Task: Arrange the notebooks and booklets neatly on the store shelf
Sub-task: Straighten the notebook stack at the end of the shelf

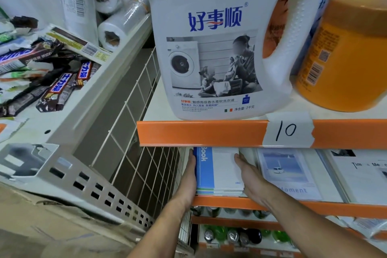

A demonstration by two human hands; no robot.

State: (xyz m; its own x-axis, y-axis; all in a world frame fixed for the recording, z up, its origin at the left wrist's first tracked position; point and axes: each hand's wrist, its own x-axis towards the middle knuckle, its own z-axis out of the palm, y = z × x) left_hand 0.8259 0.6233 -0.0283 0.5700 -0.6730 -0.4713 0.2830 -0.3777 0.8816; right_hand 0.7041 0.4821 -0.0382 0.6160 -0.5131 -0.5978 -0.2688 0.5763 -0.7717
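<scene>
Left hand (pixel 189 176) and right hand (pixel 250 176) press straight-fingered against either side of the notebook stack (pixel 219 170), whose thin, floppy, slippery covers are probably best squared from the edges.

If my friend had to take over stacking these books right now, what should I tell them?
Left hand: flat against the left side of the blue notebook stack.
Right hand: flat against its right side.
The stack lies at the shelf's left end, beside the Moment booklet and a white booklet.
Done: stack is on the shelf.
Left: probably square its edges, then check the booklets.
</scene>
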